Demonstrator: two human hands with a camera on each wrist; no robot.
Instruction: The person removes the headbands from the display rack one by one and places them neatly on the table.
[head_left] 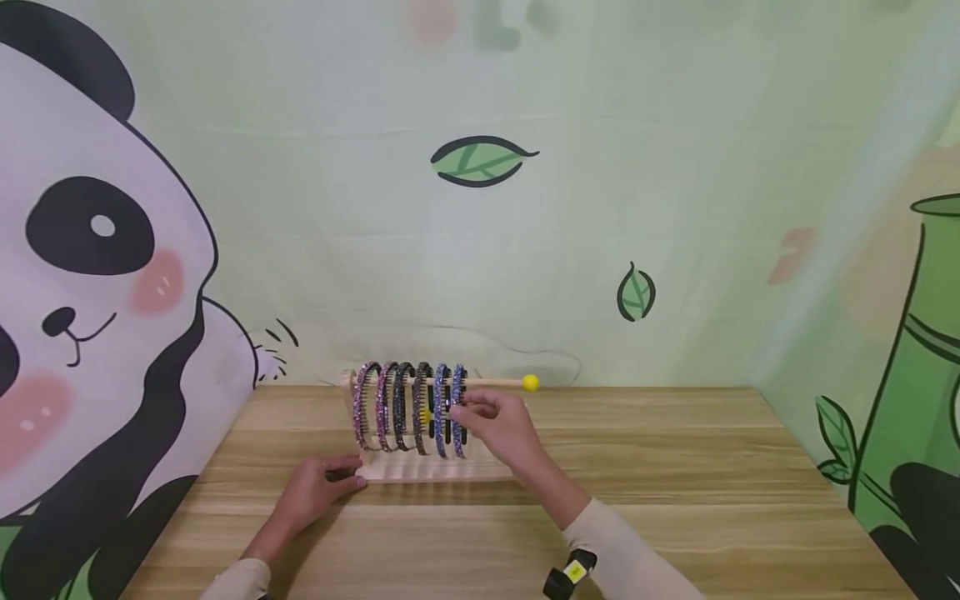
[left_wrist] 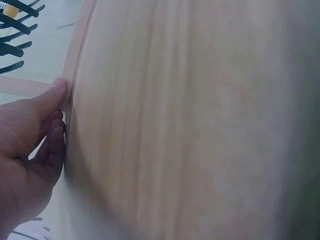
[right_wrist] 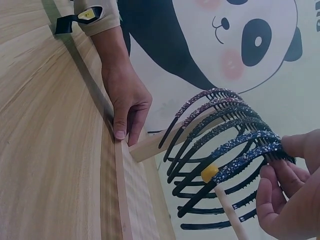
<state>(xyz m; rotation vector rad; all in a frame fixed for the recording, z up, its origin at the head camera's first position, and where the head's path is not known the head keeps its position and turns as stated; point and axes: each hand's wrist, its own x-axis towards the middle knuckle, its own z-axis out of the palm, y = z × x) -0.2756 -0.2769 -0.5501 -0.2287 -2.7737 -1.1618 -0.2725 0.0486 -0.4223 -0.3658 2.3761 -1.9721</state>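
Note:
Several glittery headbands with comb teeth hang in a row on a wooden headband stand (head_left: 435, 468), pink and dark ones to the left, two blue ones at the right end. My right hand (head_left: 504, 425) pinches the outermost blue headband (head_left: 458, 437) between thumb and fingers. In the right wrist view, that blue headband (right_wrist: 250, 159) still surrounds the rod. My left hand (head_left: 318, 492) grips the front left corner of the stand's base. Seen from the left wrist, the thumb of the left hand (left_wrist: 30, 150) lies on the base's edge, fingers at its side.
A yellow ball (head_left: 531, 382) caps the right end of the upper rod; another yellow ball (right_wrist: 209, 173) shows among the headbands. The wood-grain table (head_left: 637, 500) reaches back to a printed cloth backdrop (head_left: 337, 208) with a panda and leaves.

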